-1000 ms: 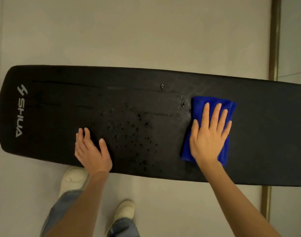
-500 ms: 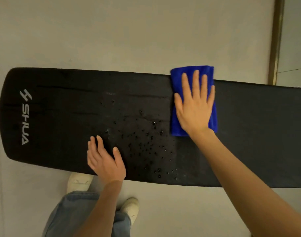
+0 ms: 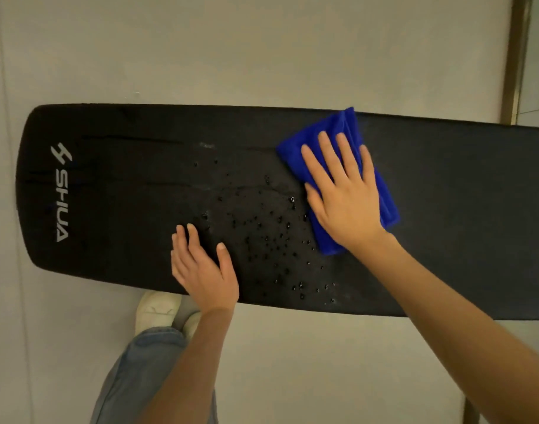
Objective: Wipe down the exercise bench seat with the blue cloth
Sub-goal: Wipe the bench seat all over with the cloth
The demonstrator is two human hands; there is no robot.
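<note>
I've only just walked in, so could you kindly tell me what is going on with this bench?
A person is wiping a black exercise bench with a folded blue cloth. The right hand presses flat on the cloth, toward the bench's far edge. The left hand rests flat on the near edge. Water droplets sit on the surface between the hands, not yet wiped.

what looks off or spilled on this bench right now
Beads of liquid lie scattered across the middle of the black bench seat, between the left hand and the blue cloth pressed flat under the right hand. That patch is not yet wiped. Nothing looks damaged.
</note>
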